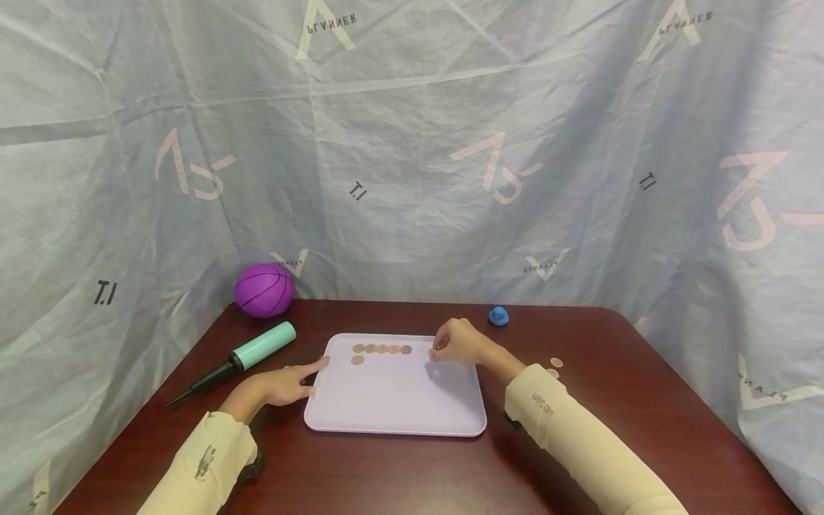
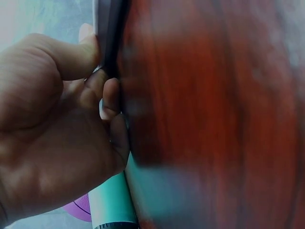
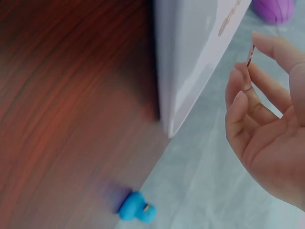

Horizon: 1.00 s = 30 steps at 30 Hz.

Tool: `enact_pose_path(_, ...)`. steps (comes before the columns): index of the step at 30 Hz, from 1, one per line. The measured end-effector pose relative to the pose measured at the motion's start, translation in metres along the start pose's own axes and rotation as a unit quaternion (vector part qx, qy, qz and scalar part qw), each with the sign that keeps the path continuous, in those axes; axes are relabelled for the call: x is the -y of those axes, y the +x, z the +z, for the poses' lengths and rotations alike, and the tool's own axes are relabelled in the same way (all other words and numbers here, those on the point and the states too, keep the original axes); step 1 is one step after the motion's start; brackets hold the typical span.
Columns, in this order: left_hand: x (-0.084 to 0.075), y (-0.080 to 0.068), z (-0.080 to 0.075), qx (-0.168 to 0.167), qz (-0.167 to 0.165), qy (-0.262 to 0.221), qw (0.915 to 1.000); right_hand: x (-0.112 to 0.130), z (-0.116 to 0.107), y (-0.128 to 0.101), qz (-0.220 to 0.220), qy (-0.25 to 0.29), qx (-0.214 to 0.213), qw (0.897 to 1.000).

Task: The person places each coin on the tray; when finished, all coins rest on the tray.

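Right wrist view, right hand [image 3: 267, 124] fingers pinching coin [image 3: 249, 54] beside tray [image 3: 190, 57]; left hand [image 1: 283, 386] fingers straight on tray edge

We see soft, even light in the head view, with faint shadows beside the tray [image 1: 393, 408]. Our wrist views look blurry, and the table [image 2: 214, 114] smears red.
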<state>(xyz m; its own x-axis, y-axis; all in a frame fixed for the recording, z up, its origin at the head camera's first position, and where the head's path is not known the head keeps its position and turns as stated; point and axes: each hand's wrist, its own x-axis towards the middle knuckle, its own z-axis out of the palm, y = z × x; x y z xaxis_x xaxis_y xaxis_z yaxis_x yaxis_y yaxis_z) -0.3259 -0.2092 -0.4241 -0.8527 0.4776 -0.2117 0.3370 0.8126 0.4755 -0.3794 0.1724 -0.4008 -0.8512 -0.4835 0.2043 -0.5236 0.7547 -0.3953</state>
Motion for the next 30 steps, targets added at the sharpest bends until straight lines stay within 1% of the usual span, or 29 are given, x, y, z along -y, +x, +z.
enact_pose_path(3, 0.0, 0.0, -0.001, -0.001, 0.003, 0.0, 1.0, 0.01, 0.006, 0.008, -0.005, -0.004, 0.017, 1.0)
enact_pose_path(8, -0.001, -0.003, 0.0, 0.001, -0.003, -0.004, 1.0, 0.023, 0.018, 0.02, -0.02, -0.01, 0.053, 0.998)
enact_pose_path(11, -0.001, -0.003, 0.0, 0.0, -0.001, -0.002, 1.0, 0.031, 0.022, 0.025, -0.026, -0.018, 0.067, 0.997)
enact_pose_path(14, -0.001, -0.003, 0.0, -0.003, 0.005, -0.001, 1.0, 0.038, 0.025, 0.03, -0.027, -0.024, 0.072, 0.997)
enact_pose_path(16, 0.0, -0.003, 0.0, -0.003, 0.003, -0.001, 1.0, 0.043, 0.027, 0.034, -0.026, -0.029, 0.077, 0.996)
enact_pose_path(22, 0.003, -0.005, 0.004, -0.002, -0.007, -0.006, 1.0, 0.057, 0.037, 0.045, -0.017, -0.071, 0.107, 0.992)
enact_pose_path(24, 0.003, -0.004, 0.004, -0.003, 0.0, -0.005, 1.0, 0.06, 0.04, 0.048, -0.011, -0.083, 0.114, 0.99)
enact_pose_path(30, 0.001, -0.001, 0.0, 0.001, 0.007, -0.001, 1.0, 0.067, 0.048, 0.051, -0.002, -0.081, 0.113, 0.99)
